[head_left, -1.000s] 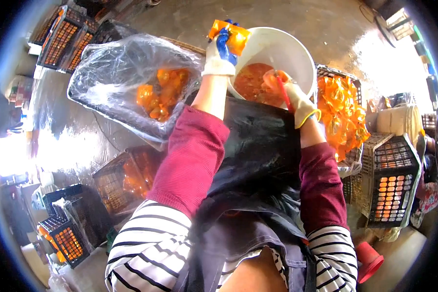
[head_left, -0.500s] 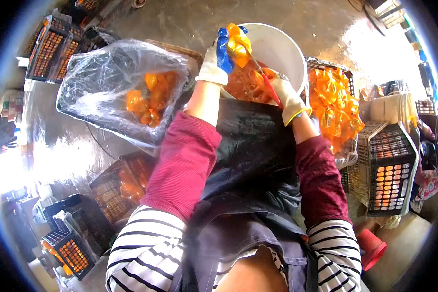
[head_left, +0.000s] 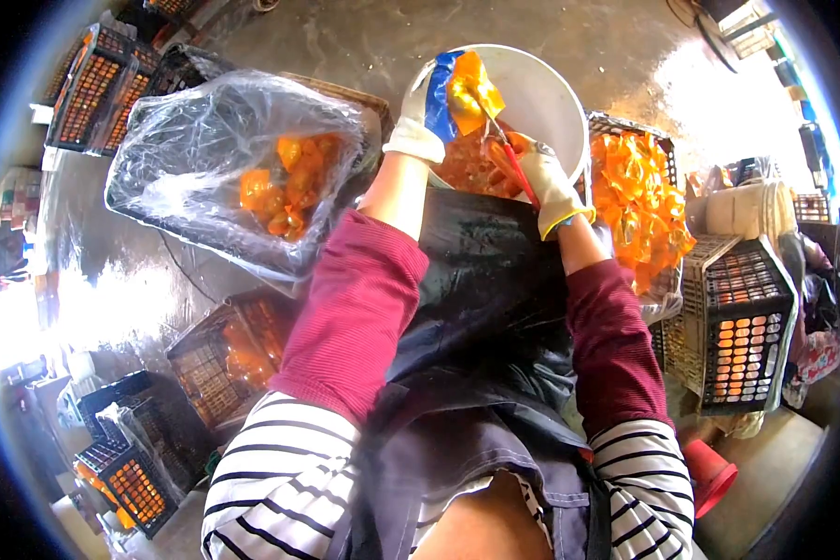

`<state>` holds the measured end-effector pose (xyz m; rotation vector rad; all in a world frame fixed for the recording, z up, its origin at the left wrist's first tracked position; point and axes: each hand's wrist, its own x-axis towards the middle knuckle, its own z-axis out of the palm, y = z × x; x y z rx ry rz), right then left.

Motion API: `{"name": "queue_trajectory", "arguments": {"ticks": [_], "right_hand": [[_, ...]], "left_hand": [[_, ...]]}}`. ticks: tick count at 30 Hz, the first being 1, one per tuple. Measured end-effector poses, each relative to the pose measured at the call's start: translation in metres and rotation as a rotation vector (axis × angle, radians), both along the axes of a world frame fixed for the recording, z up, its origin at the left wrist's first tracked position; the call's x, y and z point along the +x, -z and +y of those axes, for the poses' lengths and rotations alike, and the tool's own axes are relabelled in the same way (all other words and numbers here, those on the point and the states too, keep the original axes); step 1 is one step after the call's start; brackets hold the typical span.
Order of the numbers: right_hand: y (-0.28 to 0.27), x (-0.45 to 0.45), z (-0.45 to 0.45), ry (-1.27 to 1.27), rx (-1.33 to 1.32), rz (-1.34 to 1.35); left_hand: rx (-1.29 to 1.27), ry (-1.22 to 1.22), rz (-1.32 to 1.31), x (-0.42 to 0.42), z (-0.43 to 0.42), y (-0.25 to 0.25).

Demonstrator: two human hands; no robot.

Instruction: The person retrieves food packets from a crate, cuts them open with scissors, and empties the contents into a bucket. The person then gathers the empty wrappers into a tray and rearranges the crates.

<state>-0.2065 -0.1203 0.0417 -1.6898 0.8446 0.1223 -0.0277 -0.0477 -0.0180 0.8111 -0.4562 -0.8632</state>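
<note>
My left hand (head_left: 427,110), in a white and blue glove, is closed on a shiny orange-yellow piece (head_left: 473,91) over the left side of a white bucket (head_left: 553,93). Reddish wet pulp (head_left: 471,166) lies in the bucket. My right hand (head_left: 543,177), in a pale glove with a yellow cuff, grips red-handled scissors (head_left: 519,174). Their metal tips touch or nearly touch the lower edge of the orange piece. To the left is a plastic-lined crate (head_left: 196,149) with several orange pieces (head_left: 289,187). Right of the bucket, orange pieces (head_left: 637,201) are heaped in another crate.
Black crates with orange contents stand at the upper left (head_left: 89,89), lower left (head_left: 138,485) and right (head_left: 745,350). Another crate (head_left: 205,373) is beside my left sleeve. A red container (head_left: 709,478) lies at the lower right. A dark apron (head_left: 485,271) covers my lap.
Over the last second, the scissors in my right hand have come up from the pulp to the orange piece. My left hand has turned the piece and shifted it slightly right and down in the latest frame.
</note>
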Motion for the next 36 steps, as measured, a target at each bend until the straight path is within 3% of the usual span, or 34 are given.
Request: {"name": "queue_trajectory", "arguments": {"ticks": [1,2,4,6,8,10,16,19,20,25,28,34,36], "right_hand": [[-0.002,0.002,0.0,0.019,-0.001,0.036],[0.005,0.003,-0.002,0.059,-0.013,-0.051],[0.03,0.005,-0.006,0.139,-0.034,-0.225],[0.05,0.008,-0.01,0.129,-0.185,-0.301],[0.051,0.005,-0.011,0.11,-0.273,-0.28],[0.036,0.0,-0.014,0.078,-0.3,-0.17],[0.014,-0.001,-0.002,0.04,-0.436,-0.145],[0.063,0.004,-0.018,0.135,-0.214,-0.373],[0.068,0.001,-0.022,0.091,-0.26,-0.321],[0.035,-0.002,-0.018,-0.037,-0.357,-0.12],[0.016,-0.002,-0.01,0.057,-0.016,-0.12],[0.01,-0.004,-0.008,0.093,0.19,-0.215],[0.01,-0.004,-0.009,0.093,0.205,-0.204]], "left_hand": [[-0.001,-0.018,-0.03,-0.007,0.001,-0.012],[0.263,0.032,0.042,-0.016,0.005,-0.023],[0.414,0.113,-0.131,-0.018,0.007,-0.029],[0.44,0.168,-0.542,-0.001,-0.003,0.015],[0.426,0.204,-0.491,-0.001,-0.004,0.024],[0.37,0.207,0.017,-0.012,0.004,-0.001],[0.469,0.22,-0.083,-0.011,0.005,-0.004],[0.571,0.228,-0.224,-0.007,0.009,-0.007],[0.549,0.211,-0.226,-0.008,0.007,-0.004],[0.495,0.14,-0.217,-0.006,0.004,0.001],[0.397,0.188,-0.093,-0.01,0.006,-0.015],[0.4,-0.133,-0.416,-0.009,0.002,-0.012],[0.448,-0.097,-0.33,-0.01,0.003,-0.012]]}}
